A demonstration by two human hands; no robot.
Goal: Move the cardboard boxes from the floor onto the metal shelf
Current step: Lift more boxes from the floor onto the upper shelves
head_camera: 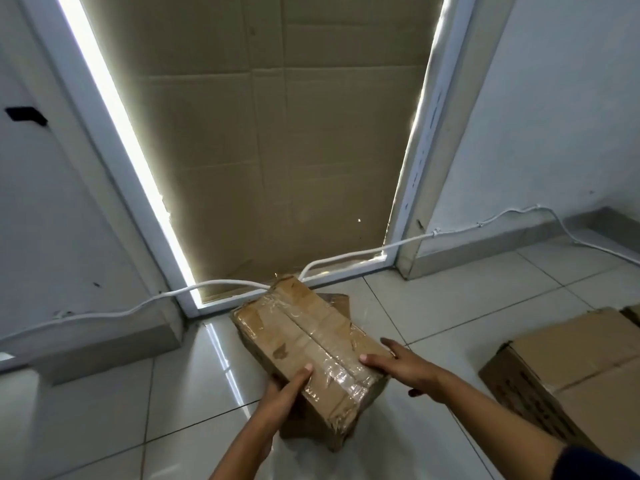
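Glossy pale floor tiles (433,306), white walls; a doorway blocked by a flattened cardboard sheet (277,150), light leaking down its left edge, a white cable (138,308) trailing along the skirting. Taped cardboard box (304,344) — brown, wrapped in shiny clear tape, corners dented — sits tilted, low over the tiles before the doorway. Left hand (284,393) grips its near end, thumb on top; right hand (401,365) clasps the right edge. Larger carton (571,368) on the floor, right.

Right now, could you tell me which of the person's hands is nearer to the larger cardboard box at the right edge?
Right. The right hand grips the taped box on the side facing the larger box; the left hand holds its far side.
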